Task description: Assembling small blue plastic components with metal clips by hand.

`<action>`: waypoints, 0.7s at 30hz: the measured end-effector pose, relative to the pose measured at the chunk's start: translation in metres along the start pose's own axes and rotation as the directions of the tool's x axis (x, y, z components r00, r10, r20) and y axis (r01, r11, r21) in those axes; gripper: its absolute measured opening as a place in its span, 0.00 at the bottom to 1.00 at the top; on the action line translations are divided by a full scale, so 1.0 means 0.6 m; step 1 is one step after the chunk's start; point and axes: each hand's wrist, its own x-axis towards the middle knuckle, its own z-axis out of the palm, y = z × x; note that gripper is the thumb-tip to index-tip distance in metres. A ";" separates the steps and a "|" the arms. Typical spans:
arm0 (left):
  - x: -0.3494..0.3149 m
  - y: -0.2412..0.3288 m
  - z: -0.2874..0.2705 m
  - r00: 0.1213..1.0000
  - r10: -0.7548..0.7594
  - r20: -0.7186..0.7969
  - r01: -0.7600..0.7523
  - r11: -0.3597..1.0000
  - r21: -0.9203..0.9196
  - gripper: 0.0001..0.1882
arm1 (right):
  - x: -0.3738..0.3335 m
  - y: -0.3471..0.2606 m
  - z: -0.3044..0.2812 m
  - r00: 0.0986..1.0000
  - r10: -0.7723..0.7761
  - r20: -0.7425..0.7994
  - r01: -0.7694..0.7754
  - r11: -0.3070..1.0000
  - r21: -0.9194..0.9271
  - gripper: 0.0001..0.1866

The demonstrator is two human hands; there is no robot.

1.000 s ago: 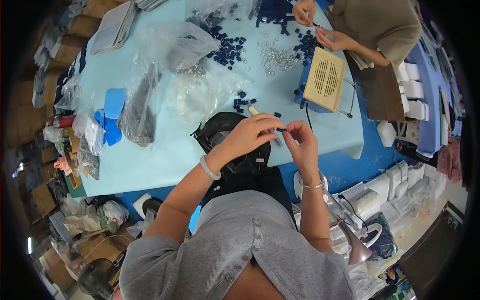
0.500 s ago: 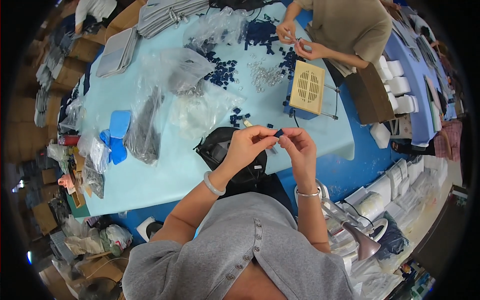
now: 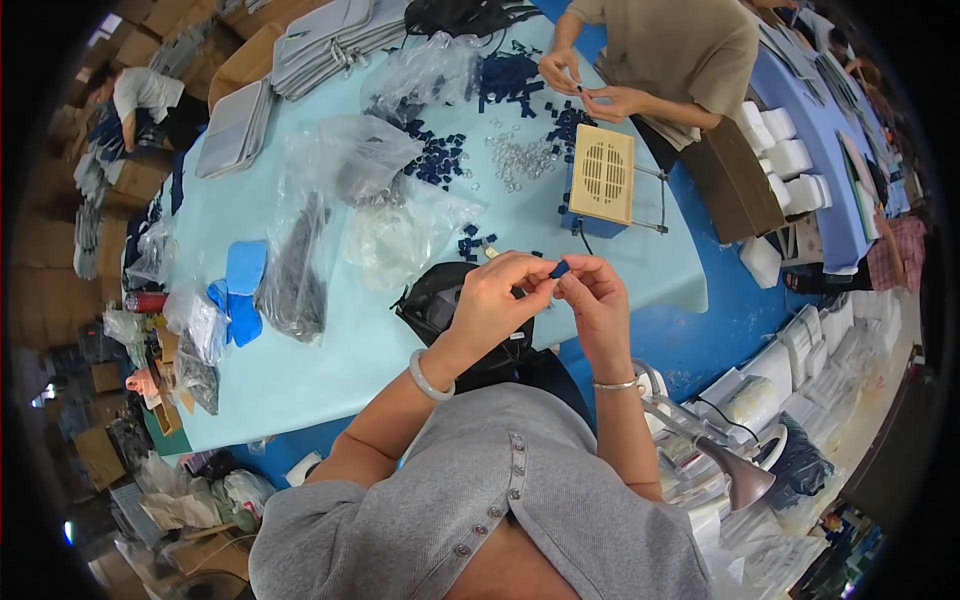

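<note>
A small navy blue fabric piece (image 3: 559,269) is pinched between the fingertips of both my hands, above the table's near edge. My left hand (image 3: 498,298) grips it from the left, thumb and index finger pressed together. From the right, my right hand (image 3: 598,305) holds its other side with thumb and fingertips. Just beyond my hands lie several loose navy pieces (image 3: 470,243). An open black bag (image 3: 428,305) sits at the table edge, partly behind my left hand. Farther off are a heap of navy pieces (image 3: 437,160) and scattered small clear rings (image 3: 520,160).
A blue box with a beige grille (image 3: 603,175) stands at the table's right side. Beyond it, a co-worker's hands (image 3: 590,92) hold something tiny. Plastic bags (image 3: 295,265), blue pouches (image 3: 243,290) and grey folded cases (image 3: 236,130) lie leftward. A lamp (image 3: 745,480) stands at lower right.
The view has tilted slightly. The navy piece has turned a little between my fingertips, still in both hands. At the far left, a bending person now shows more fully.
</note>
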 end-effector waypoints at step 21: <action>0.013 0.024 -0.010 0.997 0.019 0.077 -0.024 0.998 0.062 0.13 | -0.002 -0.019 -0.008 0.999 -0.041 0.014 0.041 0.999 -0.028 0.08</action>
